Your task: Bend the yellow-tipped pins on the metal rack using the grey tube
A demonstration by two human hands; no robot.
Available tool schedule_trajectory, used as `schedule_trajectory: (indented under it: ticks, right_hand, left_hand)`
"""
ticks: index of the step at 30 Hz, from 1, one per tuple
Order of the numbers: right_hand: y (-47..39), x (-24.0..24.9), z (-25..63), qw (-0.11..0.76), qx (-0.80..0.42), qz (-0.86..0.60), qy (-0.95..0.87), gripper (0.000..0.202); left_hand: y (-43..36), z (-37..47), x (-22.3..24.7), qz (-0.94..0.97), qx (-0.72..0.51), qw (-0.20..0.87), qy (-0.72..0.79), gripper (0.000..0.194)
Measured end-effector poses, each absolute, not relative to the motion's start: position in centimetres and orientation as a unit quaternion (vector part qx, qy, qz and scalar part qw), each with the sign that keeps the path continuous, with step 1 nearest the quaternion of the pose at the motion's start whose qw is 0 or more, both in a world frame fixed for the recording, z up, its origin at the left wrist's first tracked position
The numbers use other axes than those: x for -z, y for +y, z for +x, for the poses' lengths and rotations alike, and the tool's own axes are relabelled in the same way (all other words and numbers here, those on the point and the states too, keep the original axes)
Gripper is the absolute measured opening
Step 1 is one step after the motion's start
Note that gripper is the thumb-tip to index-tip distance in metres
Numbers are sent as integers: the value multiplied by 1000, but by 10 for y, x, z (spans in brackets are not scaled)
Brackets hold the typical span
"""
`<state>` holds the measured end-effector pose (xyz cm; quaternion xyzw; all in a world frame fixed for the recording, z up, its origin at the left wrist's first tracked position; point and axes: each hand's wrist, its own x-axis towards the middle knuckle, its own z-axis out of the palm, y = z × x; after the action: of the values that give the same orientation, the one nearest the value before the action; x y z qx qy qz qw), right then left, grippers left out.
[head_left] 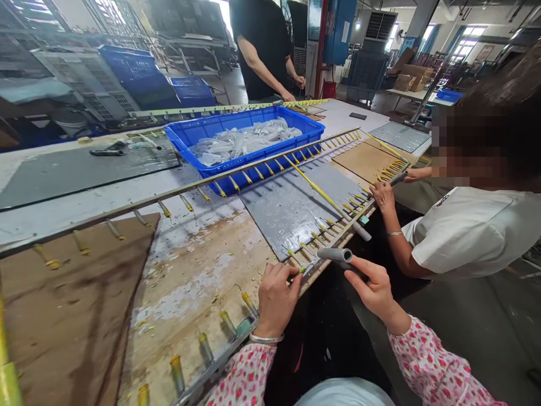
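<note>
My right hand [374, 287] holds a short grey tube [332, 255] between thumb and fingers, its hollow end toward me. The tube is over the near metal rack bar [211, 369], which carries a row of small grey pegs with yellow ends. At that bar, my left hand [278, 296] is closed in a pinch beside a yellow-green bit on a peg. What lies between its fingertips is mostly hidden. More pegs, such as a yellow-tipped peg [248, 301], stick out from the bar on both sides of my left hand.
A blue crate [181, 132] of clear plastic pieces stands mid-table behind a second pegged bar [203, 181]. A yellow rod [315, 185] lies crosswise. At right, a co-worker's hand [382, 194] works on the same near rack; another person [262, 51] stands across the table.
</note>
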<state>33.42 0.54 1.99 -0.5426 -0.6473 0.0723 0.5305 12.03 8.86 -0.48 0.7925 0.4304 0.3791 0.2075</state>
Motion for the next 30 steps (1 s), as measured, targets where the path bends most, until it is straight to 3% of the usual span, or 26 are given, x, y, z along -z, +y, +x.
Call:
schedule_trajectory:
  ticks: [5, 10, 15, 21, 26, 30]
  right_hand:
    - [4, -24, 334, 388, -95, -566, -721, 32]
    - [-1, -34, 331, 497, -32, -533, -684, 30]
    - [1, -26, 332, 407, -85, -564, -713, 31]
    - [-3, -30, 333, 500, -24, -542, -675, 30]
    - [-3, -25, 331, 395, -87, -562, -722, 33]
    - [-6, -30, 331, 489, -47, -546, -678, 32]
  left_hand:
    - [89, 120, 8, 797, -372, 200, 431, 8]
    - [89, 120, 9, 802, -383, 189, 417, 8]
    - [89, 120, 8, 807, -384, 178, 411, 7]
    - [87, 121, 5, 811, -381, 168, 411, 7]
    - [86, 122, 5, 812, -373, 163, 419, 10]
    - [87, 121, 7, 809, -373, 168, 424, 10]
